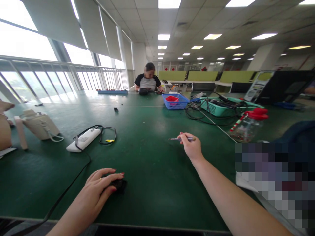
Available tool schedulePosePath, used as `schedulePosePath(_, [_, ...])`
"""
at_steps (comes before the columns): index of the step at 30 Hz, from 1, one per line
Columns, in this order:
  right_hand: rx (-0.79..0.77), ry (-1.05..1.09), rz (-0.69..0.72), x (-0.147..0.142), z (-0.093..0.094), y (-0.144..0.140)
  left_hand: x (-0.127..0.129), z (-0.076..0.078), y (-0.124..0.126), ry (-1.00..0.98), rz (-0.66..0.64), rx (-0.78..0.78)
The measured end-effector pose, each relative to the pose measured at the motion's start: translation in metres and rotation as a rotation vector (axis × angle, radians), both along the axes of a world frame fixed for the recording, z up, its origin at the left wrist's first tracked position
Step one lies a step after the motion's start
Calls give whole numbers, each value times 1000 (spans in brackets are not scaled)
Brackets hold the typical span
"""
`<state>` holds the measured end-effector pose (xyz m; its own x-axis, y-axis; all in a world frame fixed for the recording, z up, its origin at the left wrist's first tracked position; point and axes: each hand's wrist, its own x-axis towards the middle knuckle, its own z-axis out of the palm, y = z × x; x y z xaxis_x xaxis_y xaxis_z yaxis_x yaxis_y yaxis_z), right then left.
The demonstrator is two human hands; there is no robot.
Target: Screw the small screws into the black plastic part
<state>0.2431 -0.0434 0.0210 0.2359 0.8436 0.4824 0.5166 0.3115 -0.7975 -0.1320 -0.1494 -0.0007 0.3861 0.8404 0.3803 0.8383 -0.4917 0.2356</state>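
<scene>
My left hand (pixel 99 186) rests near the front edge of the green table (pixel 152 164), its fingers closed over a small black object (pixel 120 185) that is mostly hidden under them. My right hand (pixel 192 147) reaches out over the middle of the table and pinches a thin silver screwdriver (pixel 177 139) whose tip points left, held a little above the surface.
A white power bank (pixel 83 140) with a black cable (pixel 108 132) lies at left, beige bags (pixel 39 124) beyond it. A clear jar with a red lid (pixel 248 126), a blue basket (pixel 175 101) and a green basket of cables (pixel 221 106) stand at right. Another person (pixel 149 82) sits at the far end.
</scene>
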Motion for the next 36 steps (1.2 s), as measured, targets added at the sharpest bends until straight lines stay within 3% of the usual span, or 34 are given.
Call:
schedulePosePath(14, [-4,-1,16,-2,1,1,5,-12,-3,-15,67,3])
schedulePosePath(21, [-8,2,10,-2,2,0,0,-3,-7,99,-57,-24])
schedulePosePath(30, [-4,-7,14,-2,2,-1,-41,-12,7,100,32,-70])
schedulePosePath(36, [-7,6,9,-2,2,-1,-32,-7,2,-29,155,29])
